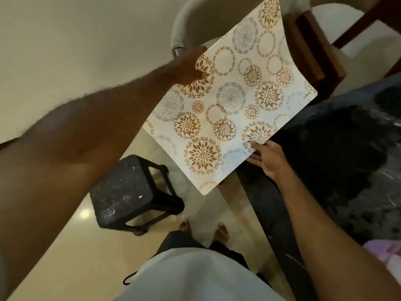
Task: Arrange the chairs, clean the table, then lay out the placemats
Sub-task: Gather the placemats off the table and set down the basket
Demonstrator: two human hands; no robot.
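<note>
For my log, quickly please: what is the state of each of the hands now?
Left hand: grips the far edge of the white flower-patterned placemat.
Right hand: pinches the near edge of it.

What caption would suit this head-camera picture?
Both hands, left hand and right hand, hold a floral placemat beside the dark table.

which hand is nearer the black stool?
Right. The right hand grips the placemat at its near edge, up and right of the stool; the left hand grips the far edge, farther off.
</note>
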